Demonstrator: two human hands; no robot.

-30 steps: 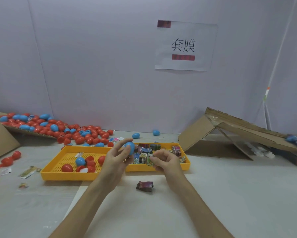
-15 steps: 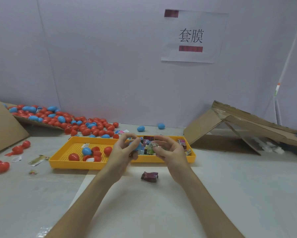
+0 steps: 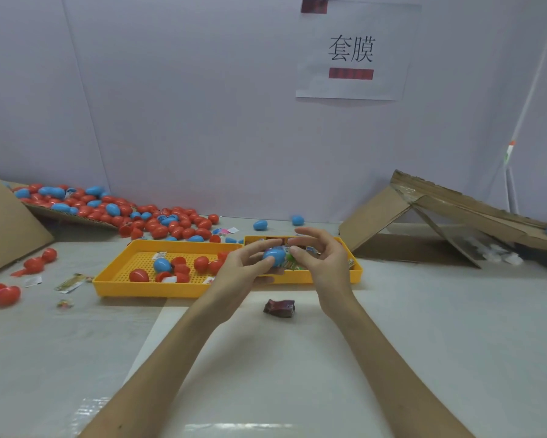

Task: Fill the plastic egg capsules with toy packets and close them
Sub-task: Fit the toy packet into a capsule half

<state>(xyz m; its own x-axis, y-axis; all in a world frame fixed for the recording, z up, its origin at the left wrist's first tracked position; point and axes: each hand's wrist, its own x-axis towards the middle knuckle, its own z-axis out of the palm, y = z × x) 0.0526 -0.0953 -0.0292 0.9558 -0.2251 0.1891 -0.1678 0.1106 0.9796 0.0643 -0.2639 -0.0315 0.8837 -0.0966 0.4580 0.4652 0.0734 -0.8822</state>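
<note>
I see both hands raised together just above the front edge of the trays, near the middle of the view. My left hand [image 3: 243,267] grips a blue plastic egg capsule [image 3: 273,257], its fingers [image 3: 259,246] curled over the top and the thumb under it, so the capsule is off the tabletop [image 3: 423,327] and lies sideways between the two hands. My right hand [image 3: 321,263] meets it from the right: the thumb presses at the capsule's right end and pinches a small green and multicoloured toy packet [image 3: 290,264] there, while the other fingers arch loosely above. I cannot tell how far the packet sits inside the capsule, nor whether the capsule is one half or two. Behind the hands is a yellow perforated plastic tray [image 3: 133,286] holding a few red and blue egg pieces, and touching its right side a second yellow tray [image 3: 355,275] with more packets, mostly hidden by the hands. A dark red crumpled packet [image 3: 279,307] lies alone on the tabletop just in front of the trays, between my wrists. At the far left a heap of red and blue plastic eggs [image 3: 145,216] spills from a cardboard sheet, a folded brown cardboard box [image 3: 423,216] leans at the far right, and a white paper sign [image 3: 351,52] hangs on the wall.
</note>
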